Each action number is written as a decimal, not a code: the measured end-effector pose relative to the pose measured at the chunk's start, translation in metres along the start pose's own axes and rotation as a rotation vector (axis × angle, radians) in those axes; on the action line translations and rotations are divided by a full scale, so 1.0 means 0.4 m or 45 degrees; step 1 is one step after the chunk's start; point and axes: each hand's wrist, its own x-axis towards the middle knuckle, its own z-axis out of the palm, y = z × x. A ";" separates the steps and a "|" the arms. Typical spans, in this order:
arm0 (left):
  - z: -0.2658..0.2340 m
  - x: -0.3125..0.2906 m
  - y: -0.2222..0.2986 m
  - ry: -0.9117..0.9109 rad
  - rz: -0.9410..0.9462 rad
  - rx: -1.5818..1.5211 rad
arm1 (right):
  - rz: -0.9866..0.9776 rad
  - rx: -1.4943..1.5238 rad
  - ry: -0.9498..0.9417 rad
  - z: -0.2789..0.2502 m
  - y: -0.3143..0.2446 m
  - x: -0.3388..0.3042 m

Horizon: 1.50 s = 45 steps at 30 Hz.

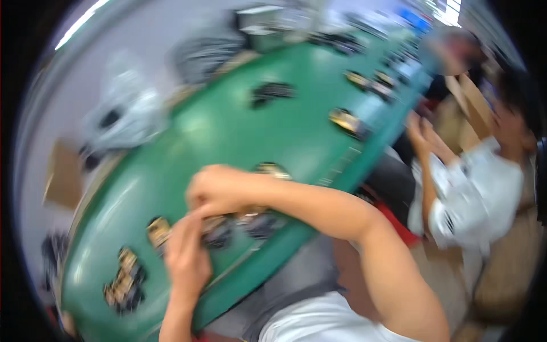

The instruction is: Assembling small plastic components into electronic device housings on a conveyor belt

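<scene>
My right hand (219,191) reaches across from the right and is curled closed above the green table. My left hand (188,256) comes up from below, its blurred fingers together and meeting the right fingertips. Anything pinched between them is too small and smeared to make out. Just beyond the left hand lies a small black-and-tan part (158,231). Beside and below the right wrist are more dark parts (217,233), one with a shiny face (259,223). Part of another tan-topped piece (273,170) shows behind my right forearm.
Several black-and-tan pieces (124,285) are clustered on the left of the green table (222,131). A dark bundle (272,93) lies farther back. Plastic bags (128,117) and a cardboard piece (64,174) line the far side. A co-worker in a white shirt (476,194) sits at right.
</scene>
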 end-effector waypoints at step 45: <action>0.094 0.033 -0.028 0.217 -0.196 -0.099 | 0.431 -0.895 0.495 -0.484 0.495 -0.278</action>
